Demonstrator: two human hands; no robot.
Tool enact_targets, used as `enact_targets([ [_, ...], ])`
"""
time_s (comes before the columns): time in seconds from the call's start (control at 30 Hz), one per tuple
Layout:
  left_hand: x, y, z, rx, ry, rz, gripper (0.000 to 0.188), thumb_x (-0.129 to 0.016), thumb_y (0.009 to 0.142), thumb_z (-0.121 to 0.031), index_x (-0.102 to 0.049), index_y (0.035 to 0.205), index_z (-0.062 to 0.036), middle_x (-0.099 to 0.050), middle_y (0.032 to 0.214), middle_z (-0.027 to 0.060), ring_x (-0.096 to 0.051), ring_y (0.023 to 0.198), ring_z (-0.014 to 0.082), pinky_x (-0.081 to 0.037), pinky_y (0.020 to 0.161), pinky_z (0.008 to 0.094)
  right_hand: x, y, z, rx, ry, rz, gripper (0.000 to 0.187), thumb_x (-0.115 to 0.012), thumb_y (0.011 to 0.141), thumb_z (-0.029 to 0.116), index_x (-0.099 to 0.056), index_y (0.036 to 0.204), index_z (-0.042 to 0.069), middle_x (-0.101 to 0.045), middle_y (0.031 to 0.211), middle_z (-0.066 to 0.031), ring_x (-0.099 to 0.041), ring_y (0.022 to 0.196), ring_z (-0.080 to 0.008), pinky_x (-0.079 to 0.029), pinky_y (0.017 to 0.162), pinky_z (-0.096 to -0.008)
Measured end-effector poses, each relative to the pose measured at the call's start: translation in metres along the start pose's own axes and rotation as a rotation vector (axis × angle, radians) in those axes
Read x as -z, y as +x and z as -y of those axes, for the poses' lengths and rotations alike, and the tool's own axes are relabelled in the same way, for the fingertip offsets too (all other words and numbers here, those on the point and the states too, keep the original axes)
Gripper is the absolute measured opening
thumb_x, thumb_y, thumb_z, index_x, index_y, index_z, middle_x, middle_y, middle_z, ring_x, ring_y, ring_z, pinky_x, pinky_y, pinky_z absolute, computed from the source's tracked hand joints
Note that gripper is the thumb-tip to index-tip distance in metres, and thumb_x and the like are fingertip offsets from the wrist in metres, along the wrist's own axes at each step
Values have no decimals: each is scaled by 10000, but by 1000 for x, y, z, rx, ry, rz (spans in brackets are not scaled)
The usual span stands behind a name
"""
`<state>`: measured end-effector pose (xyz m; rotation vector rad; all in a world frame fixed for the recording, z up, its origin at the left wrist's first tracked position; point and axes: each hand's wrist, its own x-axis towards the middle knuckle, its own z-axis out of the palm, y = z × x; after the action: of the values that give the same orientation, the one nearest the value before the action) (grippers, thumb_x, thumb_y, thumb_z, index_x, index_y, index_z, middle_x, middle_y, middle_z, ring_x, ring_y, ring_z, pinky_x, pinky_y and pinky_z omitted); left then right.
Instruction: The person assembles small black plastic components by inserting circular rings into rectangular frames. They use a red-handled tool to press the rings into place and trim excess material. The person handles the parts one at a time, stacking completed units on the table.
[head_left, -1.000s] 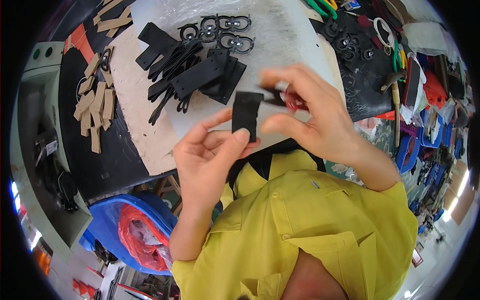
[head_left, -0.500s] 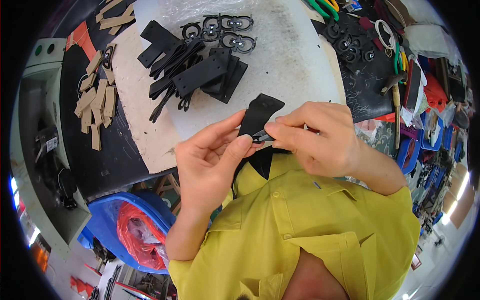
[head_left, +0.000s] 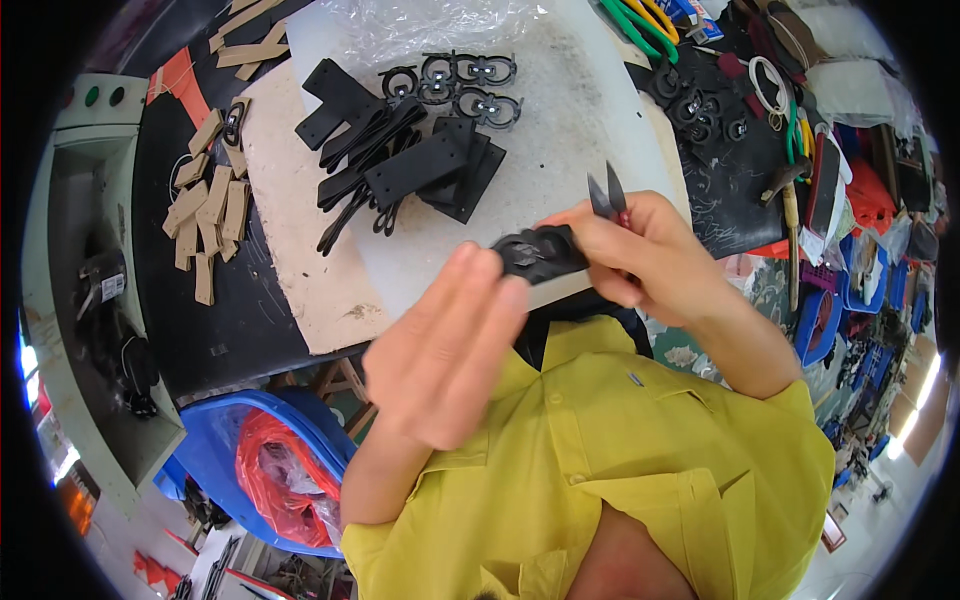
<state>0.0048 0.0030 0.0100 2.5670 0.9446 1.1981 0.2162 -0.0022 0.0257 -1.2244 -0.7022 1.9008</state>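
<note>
A short black strap piece [head_left: 560, 272] with a dark ring-shaped buckle [head_left: 527, 252] on it is in front of my chest. My right hand [head_left: 640, 250] is closed, gripping the strap's right end. Small pointed snips [head_left: 607, 194] are also in that hand, blades apart and pointing up. My left hand [head_left: 440, 350], blurred, has straight fingers at the strap's left end. Its thumb is hidden, so I cannot tell whether it pinches the strap. Beyond lie stacked black straps [head_left: 415, 165] and several black buckles [head_left: 486, 105].
Tan strap pieces [head_left: 207, 205] lie on the black tabletop at left. More dark buckles [head_left: 700, 108] are at far right, near a hammer [head_left: 785, 180]. A blue bin [head_left: 215, 440] with a red plastic bag [head_left: 275, 460] stands below the table's left edge.
The strap has been turned, so its buckle now faces up. My right hand has taken the strap's right end, and the snips have swung upward. The left hand's fingers have straightened.
</note>
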Motion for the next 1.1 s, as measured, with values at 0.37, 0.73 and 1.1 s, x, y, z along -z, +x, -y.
enact_targets([
  [0.37,-1,-2,-1,1253,-1277,20,256,-585,889,-120,-555,1065,62,-645,935,177,-660,827,233,-546,696,304,-6,10,-9,-43,4,17,197,-662,847,190,-647,966,34,-483,570,45,-395,472,-23,-284,425,-190],
  [0.73,-9,29,31,155,117,24,402,-746,709,-115,-600,1068,-9,-630,1037,104,-566,982,275,-433,848,344,88,19,54,286,-512,-504,172,-653,837,220,-674,881,55,-491,591,72,-393,450,-26,-287,411,-194],
  [1.1,-8,25,50,199,242,270,383,-739,700,-196,-664,1074,-163,-561,1241,75,-403,1256,341,-198,1053,477,6,98,7,873,-1060,-371,215,-732,741,175,-591,805,26,-614,786,-122,-615,653,-293,-500,595,-349],
])
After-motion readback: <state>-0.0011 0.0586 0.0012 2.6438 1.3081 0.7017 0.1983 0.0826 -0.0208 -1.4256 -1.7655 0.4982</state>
